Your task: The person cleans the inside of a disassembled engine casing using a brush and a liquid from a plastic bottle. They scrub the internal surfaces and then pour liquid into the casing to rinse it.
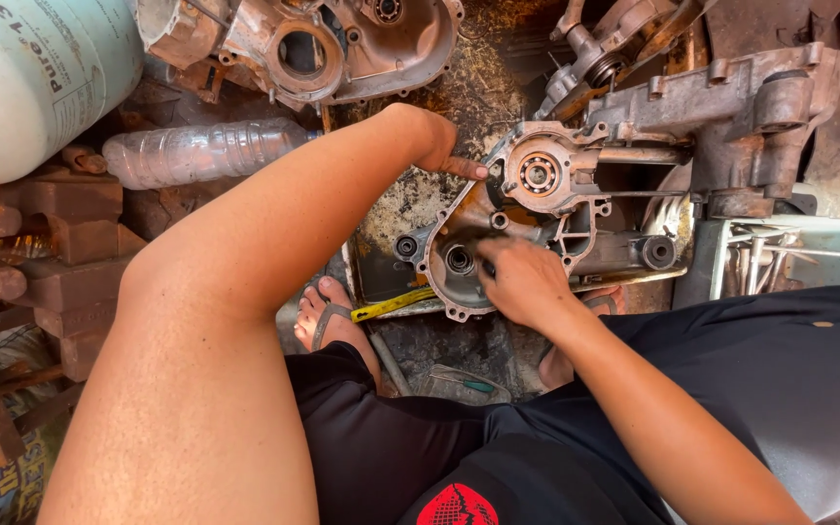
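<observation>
Head view, left hand (437,146) curled, one fingertip pressing the upper edge of a grimy engine casing (556,209), right hand (522,282) closed over something dark inside the casing's lower recess, plastic bottle (201,151) left of the left hand, tool tray (794,255) right of the right hand.

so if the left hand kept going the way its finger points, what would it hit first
Most likely the round bearing in the engine casing; the left hand points its fingertip right at the casing's edge, though depth is hard to judge.
</observation>
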